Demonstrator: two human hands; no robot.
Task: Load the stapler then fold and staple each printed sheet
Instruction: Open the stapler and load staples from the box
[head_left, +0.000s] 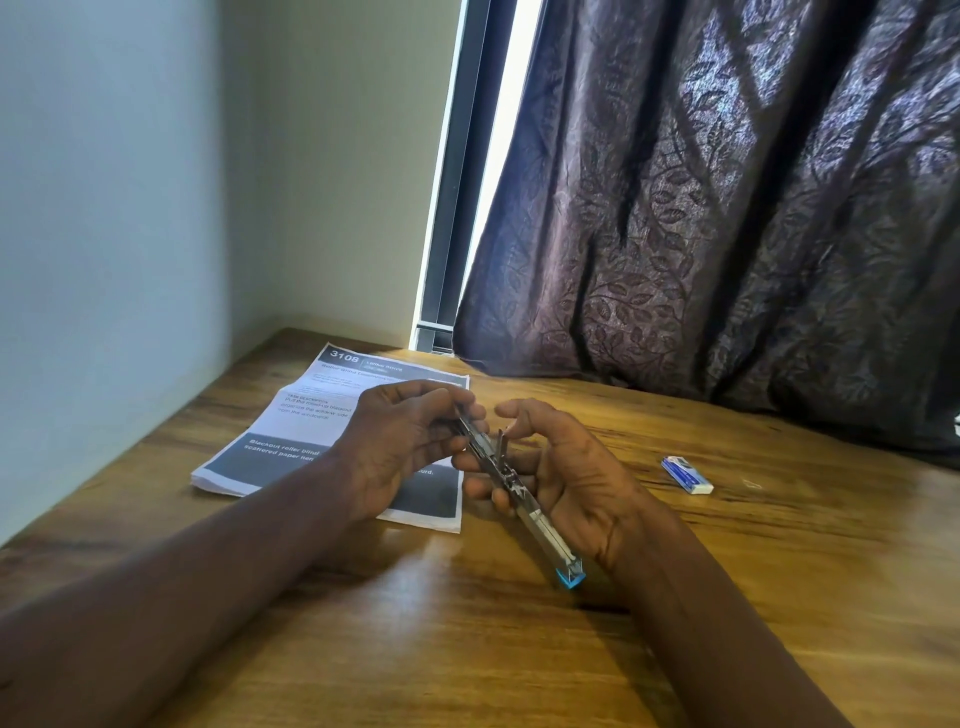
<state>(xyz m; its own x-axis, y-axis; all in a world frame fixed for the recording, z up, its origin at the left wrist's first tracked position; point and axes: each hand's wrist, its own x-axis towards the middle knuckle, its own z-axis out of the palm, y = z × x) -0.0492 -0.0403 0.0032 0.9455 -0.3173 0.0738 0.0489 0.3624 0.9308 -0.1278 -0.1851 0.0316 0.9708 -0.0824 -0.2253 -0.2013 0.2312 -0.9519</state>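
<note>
A metal stapler (524, 506) with a blue end lies opened out flat across my right hand (566, 478), whose fingers curl under its middle. Its blue tip points toward me, just above the table. My left hand (405, 447) pinches the stapler's far end between thumb and fingertips. A stack of printed sheets (311, 415) lies flat on the wooden table (519, 649) behind my left hand, partly hidden by it. A small blue and white staple box (687, 474) lies on the table to the right of my right hand.
A pale wall runs along the table's left edge. A dark patterned curtain (727, 208) hangs over the table's far right side, and a window frame (457, 208) stands beside it.
</note>
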